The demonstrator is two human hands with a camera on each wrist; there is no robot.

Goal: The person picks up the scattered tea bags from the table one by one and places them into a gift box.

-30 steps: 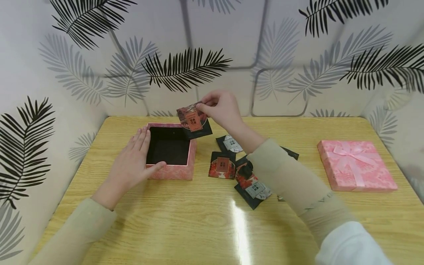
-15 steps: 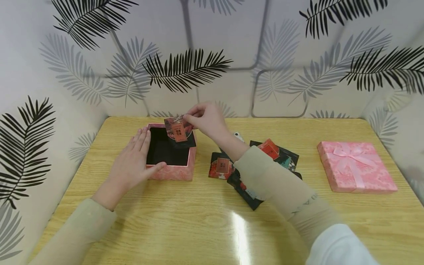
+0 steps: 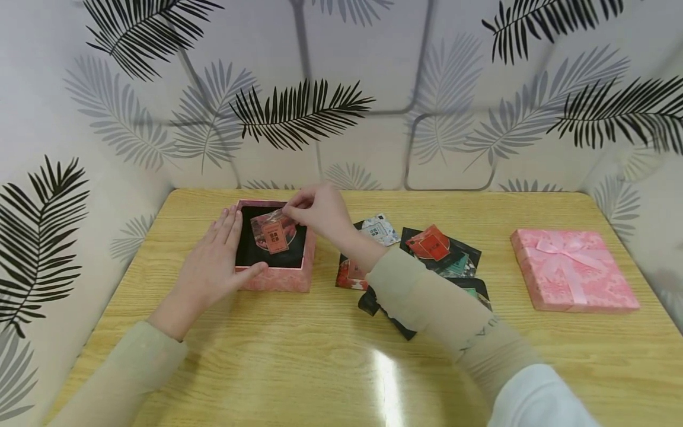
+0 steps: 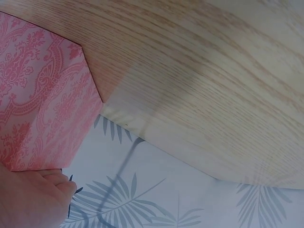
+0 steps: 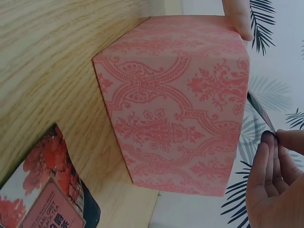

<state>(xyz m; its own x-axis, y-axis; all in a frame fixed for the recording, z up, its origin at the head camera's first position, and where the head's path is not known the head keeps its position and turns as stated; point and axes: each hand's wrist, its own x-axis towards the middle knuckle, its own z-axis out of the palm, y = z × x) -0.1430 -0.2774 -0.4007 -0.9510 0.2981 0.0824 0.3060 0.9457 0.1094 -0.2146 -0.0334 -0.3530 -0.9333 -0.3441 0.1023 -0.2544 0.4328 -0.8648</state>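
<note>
An open pink patterned box (image 3: pixel 280 277) (image 5: pixel 180 118) (image 4: pixel 38 104) with a dark inside stands on the wooden table (image 3: pixel 320 367). My right hand (image 3: pixel 315 210) (image 5: pixel 273 185) pinches a dark tea sachet with a red label (image 3: pixel 274 233) by its top edge and holds it inside the box's opening. My left hand (image 3: pixel 213 267) lies flat against the box's left wall, thumb on the front rim (image 5: pixel 237 19). Several more sachets (image 3: pixel 434 246) lie scattered right of the box, partly hidden by my right forearm.
A pink lid with a ribbon bow (image 3: pixel 573 270) lies on the table at the right. Leaf-patterned walls (image 3: pixel 341 95) enclose the table at the back and both sides. One sachet (image 5: pixel 52 190) lies close to the box's right wall.
My right hand has carried the sachet left and down, from above the box's far right corner into its opening. The left hand has stayed on the box.
</note>
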